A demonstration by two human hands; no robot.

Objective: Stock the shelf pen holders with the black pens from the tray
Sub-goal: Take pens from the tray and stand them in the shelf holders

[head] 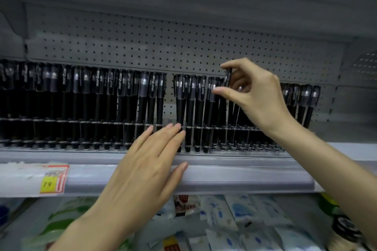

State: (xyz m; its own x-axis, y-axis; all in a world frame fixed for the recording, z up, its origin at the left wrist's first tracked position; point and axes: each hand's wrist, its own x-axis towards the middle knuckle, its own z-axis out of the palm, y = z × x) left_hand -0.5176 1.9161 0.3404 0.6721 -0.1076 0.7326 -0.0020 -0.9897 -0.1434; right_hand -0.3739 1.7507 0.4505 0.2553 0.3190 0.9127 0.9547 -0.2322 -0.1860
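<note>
Pinching cap end of slim black plastic pen [227,77], R hand [256,98], centre-right of frame, holds it upright, prob. for a straight drop into a slot. L hand [146,159], fingers straight, rests on clear plastic slotted pen holder [91,122] mid-frame, likely steadying it. Tray not in view.

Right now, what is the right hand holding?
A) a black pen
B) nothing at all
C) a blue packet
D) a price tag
A: the right hand pinches a black pen by its cap, just above the stocked pens.
</note>
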